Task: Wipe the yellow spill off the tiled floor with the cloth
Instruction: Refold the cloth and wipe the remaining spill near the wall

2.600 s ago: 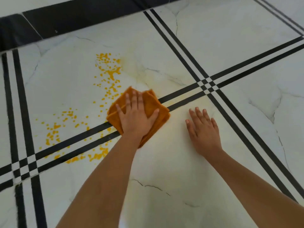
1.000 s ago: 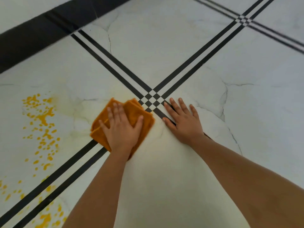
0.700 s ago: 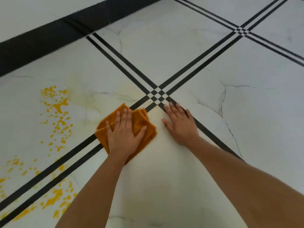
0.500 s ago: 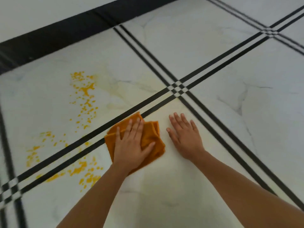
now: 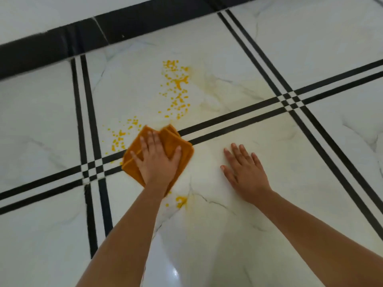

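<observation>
The left hand [image 5: 157,160], grip spread flat, pressed the folded cloth [image 5: 171,138] at centre left; the right hand [image 5: 244,170] lay spread on the tiled floor [image 5: 321,162]. With the yellow spill [image 5: 178,83] dotting upper centre, a soaked cloth might smear it, or skip the blot [image 5: 181,200] near the wrist.

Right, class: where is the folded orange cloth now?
Head view, left of centre: folded orange cloth under the flat left hand, over the black double stripe.

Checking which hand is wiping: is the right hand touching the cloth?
Apart. The head view shows the right hand flat on the floor, a strip of bare tile between it and the cloth.
</observation>
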Available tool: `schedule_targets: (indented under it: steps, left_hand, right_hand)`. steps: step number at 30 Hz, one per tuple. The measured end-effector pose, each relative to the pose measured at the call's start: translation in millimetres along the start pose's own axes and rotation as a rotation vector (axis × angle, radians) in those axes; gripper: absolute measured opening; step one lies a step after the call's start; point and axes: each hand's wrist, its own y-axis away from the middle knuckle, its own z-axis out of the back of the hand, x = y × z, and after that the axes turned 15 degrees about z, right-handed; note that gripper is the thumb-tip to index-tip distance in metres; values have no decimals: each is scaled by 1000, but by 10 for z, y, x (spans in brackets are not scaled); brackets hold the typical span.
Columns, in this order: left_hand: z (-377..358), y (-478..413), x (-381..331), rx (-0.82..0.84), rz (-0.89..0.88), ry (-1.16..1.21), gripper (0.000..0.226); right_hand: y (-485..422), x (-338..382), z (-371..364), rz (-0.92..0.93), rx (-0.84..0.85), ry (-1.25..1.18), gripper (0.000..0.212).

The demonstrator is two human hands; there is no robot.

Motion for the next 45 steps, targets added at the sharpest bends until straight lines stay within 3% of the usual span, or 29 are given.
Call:
schedule_targets:
  steps: [3, 5, 6, 9, 10, 11, 14, 15, 17, 20, 22, 24, 26, 30, 31, 36, 38, 41, 42, 43, 45]
  left_hand:
    - [-36, 746, 355, 22, -411, -13, 86]
    - [-40, 753, 558, 45, -608, -116, 86]
    - [-21, 578, 573, 59, -589, -111, 87]
    - [36, 122, 525, -8, -119, -60, 88]
    - [41, 166, 503, -12, -51, -44, 88]
    - [21, 323, 510, -2, -93, -29, 89]
    - [-63, 1003, 640, 61, -577, -97, 87]
    - [-71, 995, 667, 66, -658, -129, 87]
    - [-81, 726, 586, 30, -566, -124, 90]
    - [-74, 534, 367, -8, -162, -54, 91]
    - [-95, 858, 252, 35, -239, 6, 91]
    - [-120, 1284, 195, 113, -551, -42, 88]
    - [-139, 1244, 51, 109, -703, -96, 86]
    - [-201, 949, -390, 26, -276, -72, 91]
    - [-217, 1083, -443, 28, -262, -49, 91]
    - [-355, 1948, -474, 122, -835, -119, 91]
    - [-326, 1648, -595, 91, -682, -65, 92]
    - [-279, 1270, -667, 14, -131, -11, 94]
    - [-289, 1317, -673, 1, -62, -13, 94]
    - [-296, 1439, -705, 6, -102, 3, 95]
    - [-318, 1796, -738, 53, -430, -30, 93]
  right_hand:
    - [1, 25, -30, 6, -29, -1, 83]
    - [-13, 86, -60, 42, -55, 20, 85]
    - [-7, 124, -78, 67, -45, 26, 84]
    - [-7, 199, -75, 70, -54, 14, 75]
    - [-25, 211, -52, 75, -63, 13, 75]
    - [-45, 217, -30, 80, -68, 17, 76]
    - [-98, 186, 3, 40, -98, 22, 76]
    - [-113, 167, 16, 31, -110, 14, 76]
    - [-53, 97, 23, 7, -104, 5, 75]
    - [153, -128, 69, -45, -100, 43, 75]
    - [340, -251, 83, -79, -75, 70, 73]
    - [486, -315, 68, -124, -53, 67, 68]
    - [580, -340, 33, -150, -37, 33, 63]
    - [741, -425, 13, -147, -52, -2, 56]
    - [768, -461, 22, -153, -56, -3, 56]
    - [998, -707, 72, -238, -114, -46, 55]
    - [1123, -801, 47, -242, -106, -53, 55]
    - [1264, -902, 44, -211, -89, -31, 55]
    - [1272, -912, 46, -194, -85, -24, 55]
    - [1262, -930, 63, -181, -90, -26, 55]
    - [1210, -940, 92, -166, -98, -49, 55]
